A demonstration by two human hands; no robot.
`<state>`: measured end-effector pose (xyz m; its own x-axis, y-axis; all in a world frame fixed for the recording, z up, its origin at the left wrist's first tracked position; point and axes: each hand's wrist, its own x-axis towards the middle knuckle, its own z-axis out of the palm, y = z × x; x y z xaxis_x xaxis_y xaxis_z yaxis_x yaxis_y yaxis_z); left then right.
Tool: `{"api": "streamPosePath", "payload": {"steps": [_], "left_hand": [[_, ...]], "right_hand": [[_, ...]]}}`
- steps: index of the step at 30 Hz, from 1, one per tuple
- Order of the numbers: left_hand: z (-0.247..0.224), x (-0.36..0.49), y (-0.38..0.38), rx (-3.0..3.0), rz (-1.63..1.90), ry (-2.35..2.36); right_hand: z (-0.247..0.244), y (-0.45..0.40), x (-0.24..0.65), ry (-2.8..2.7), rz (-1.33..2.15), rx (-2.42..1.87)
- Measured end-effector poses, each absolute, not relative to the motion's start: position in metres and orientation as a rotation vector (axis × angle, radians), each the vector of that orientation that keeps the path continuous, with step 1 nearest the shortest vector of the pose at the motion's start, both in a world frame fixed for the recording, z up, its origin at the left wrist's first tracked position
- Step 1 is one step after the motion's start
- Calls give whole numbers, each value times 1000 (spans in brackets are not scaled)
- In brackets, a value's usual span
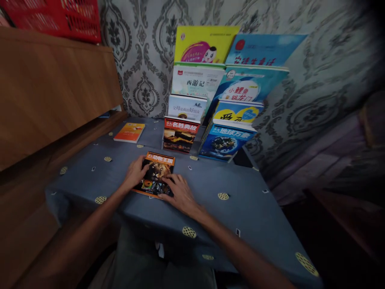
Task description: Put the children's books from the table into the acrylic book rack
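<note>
A book with a lion on its dark, orange-edged cover (158, 170) lies flat near the front edge of the table, its title side up. My left hand (136, 173) rests at the book's left edge, fingers apart and fingertips on the cover. On the right side, my right hand (179, 193) touches the cover with its thumb and fingers spread. Neither hand is closed around the book. Behind it, a red book (180, 134) and a blue book with a globe (226, 142) stand upright at the front of two stacked rows.
An orange book (129, 132) lies at the back left of the cloth-covered table (207, 192). More books, including a yellow one (207, 34), stand in tiers against the patterned wall. A wooden cabinet (57, 92) bearing a red basket (54, 20) is at left.
</note>
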<state>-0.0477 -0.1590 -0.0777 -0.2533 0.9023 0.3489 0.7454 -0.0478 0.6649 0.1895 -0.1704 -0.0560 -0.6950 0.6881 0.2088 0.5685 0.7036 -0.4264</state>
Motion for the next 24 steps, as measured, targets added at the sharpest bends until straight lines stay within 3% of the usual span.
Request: {"api": "streamPosePath", "payload": {"steps": [5, 17, 24], "left_hand": [[-81, -52, -148, 852, 1497, 1593], [-58, -30, -158, 556, 1608, 1196], [-49, -23, -156, 591, 1670, 1209]], "right_hand": [[-59, -170, 192, -2505, 549, -976], [-84, -157, 200, -2197, 761, -1005], [-80, -151, 200, -1891, 1141, -810]]}}
